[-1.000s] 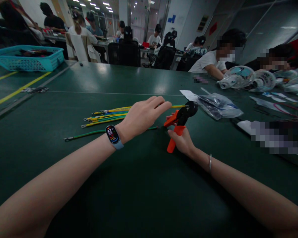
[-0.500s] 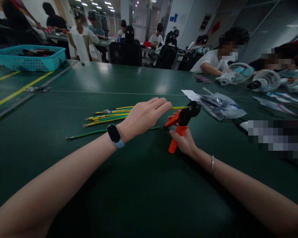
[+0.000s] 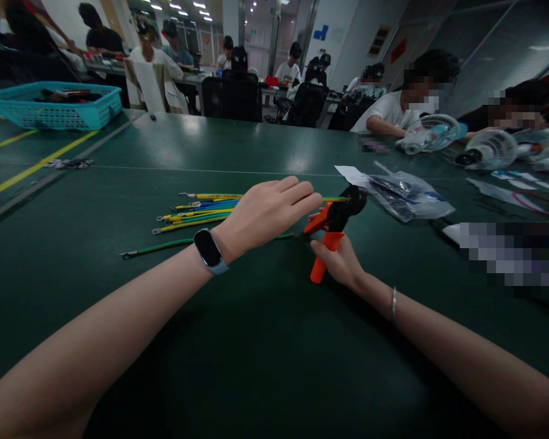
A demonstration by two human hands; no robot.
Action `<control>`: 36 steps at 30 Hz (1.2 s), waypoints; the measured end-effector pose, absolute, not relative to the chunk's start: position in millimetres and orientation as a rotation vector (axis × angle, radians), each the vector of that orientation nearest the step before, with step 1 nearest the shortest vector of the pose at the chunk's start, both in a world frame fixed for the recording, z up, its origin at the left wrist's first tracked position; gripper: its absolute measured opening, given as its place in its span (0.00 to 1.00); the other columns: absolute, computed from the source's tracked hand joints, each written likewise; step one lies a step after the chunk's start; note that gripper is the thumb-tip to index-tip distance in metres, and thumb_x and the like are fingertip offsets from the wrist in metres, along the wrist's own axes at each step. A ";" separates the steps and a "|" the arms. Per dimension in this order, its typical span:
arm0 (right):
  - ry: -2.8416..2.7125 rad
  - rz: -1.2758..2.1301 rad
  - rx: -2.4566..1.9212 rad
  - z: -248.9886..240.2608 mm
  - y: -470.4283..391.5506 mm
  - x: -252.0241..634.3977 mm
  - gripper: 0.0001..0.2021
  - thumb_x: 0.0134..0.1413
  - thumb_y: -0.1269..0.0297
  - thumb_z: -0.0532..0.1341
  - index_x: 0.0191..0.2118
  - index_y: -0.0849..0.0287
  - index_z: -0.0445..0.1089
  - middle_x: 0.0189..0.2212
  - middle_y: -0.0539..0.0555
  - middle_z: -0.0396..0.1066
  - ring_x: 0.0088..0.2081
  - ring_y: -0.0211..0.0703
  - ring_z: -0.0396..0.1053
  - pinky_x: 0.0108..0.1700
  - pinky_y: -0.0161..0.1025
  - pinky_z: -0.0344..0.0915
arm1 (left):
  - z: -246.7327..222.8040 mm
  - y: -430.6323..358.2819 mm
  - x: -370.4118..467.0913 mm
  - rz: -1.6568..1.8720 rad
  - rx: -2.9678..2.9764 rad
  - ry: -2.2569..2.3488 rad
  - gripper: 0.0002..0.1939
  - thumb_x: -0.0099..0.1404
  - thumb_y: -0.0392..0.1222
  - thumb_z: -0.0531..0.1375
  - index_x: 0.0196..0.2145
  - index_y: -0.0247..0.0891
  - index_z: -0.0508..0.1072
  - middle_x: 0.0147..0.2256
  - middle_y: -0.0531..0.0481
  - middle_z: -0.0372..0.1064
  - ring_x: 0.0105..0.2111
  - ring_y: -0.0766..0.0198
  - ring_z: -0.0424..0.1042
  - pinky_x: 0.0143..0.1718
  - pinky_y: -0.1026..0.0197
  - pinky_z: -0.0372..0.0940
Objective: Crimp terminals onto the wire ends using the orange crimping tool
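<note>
My left hand (image 3: 274,210) is closed on a yellow-green wire (image 3: 335,199), whose right end reaches into the black jaws of a crimping tool (image 3: 348,207). Around the orange handles of that tool my right hand (image 3: 341,259) is wrapped, the handles spread apart. Several yellow, green and blue wires with metal ring terminals (image 3: 196,218) lie in a bunch on the table, partly hidden behind my left hand. Nearer to me a single green wire (image 3: 169,244) passes behind my left wrist, its ring terminal to the left and its reddish other end right of my hand.
A clear plastic bag with dark contents (image 3: 407,192) lies beyond the tool on the right, a white paper (image 3: 351,175) at its corner. A turquoise basket (image 3: 86,113) stands at the far left. Small white fans (image 3: 432,134) sit at the right, where other people work.
My left hand has shifted slightly right and up along with its wire, whose left terminal now shows above the bunch. The crimping tool's head has tipped slightly; my right hand is almost still.
</note>
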State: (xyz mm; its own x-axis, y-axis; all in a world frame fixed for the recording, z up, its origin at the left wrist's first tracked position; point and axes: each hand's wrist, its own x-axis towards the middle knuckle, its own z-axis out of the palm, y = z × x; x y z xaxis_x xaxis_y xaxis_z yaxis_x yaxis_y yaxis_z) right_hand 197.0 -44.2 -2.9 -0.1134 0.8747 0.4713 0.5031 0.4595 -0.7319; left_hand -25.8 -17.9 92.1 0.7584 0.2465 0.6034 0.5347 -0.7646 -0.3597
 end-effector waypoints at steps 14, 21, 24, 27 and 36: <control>-1.788 0.413 -1.106 1.1 -49.1 195.7 0.19 0.52 0.62 0.62 0.50 0.54 0.64 0.45 0.57 0.70 0.43 0.51 0.72 0.49 0.57 0.69 | 105.9 -23.3 -26.4 -0.724 -2.353 -0.538 0.13 0.77 0.34 0.46 0.48 0.39 0.69 0.44 0.48 0.73 0.42 0.62 0.69 0.39 0.60 0.63; -1.773 0.438 -1.093 -2.2 -48.6 197.2 0.19 0.51 0.62 0.63 0.50 0.54 0.64 0.44 0.56 0.70 0.42 0.51 0.71 0.48 0.57 0.69 | 107.8 -23.6 -28.5 -0.702 -2.365 -0.539 0.14 0.77 0.34 0.45 0.48 0.39 0.69 0.44 0.48 0.73 0.42 0.62 0.69 0.39 0.59 0.63; -1.778 0.458 -1.108 -4.1 -46.3 197.7 0.21 0.52 0.62 0.62 0.53 0.53 0.64 0.48 0.59 0.70 0.48 0.54 0.71 0.53 0.60 0.67 | 107.5 -23.7 -27.7 -0.686 -2.388 -0.532 0.14 0.77 0.33 0.45 0.48 0.39 0.69 0.45 0.48 0.73 0.43 0.62 0.70 0.40 0.60 0.63; -1.772 0.485 -1.131 -7.0 -44.0 198.9 0.23 0.52 0.62 0.61 0.56 0.52 0.66 0.54 0.59 0.69 0.53 0.58 0.69 0.59 0.65 0.62 | 103.1 -20.2 -26.7 -0.698 -2.422 -0.579 0.14 0.75 0.32 0.46 0.49 0.38 0.69 0.44 0.46 0.73 0.43 0.62 0.70 0.40 0.61 0.64; -1.713 0.528 -1.113 -16.3 -40.7 205.3 0.26 0.56 0.60 0.61 0.61 0.47 0.64 0.56 0.57 0.70 0.57 0.59 0.68 0.64 0.68 0.58 | 66.5 17.5 -46.8 -0.267 -2.733 -1.214 0.12 0.74 0.35 0.50 0.51 0.40 0.68 0.48 0.46 0.74 0.39 0.58 0.76 0.34 0.60 0.64</control>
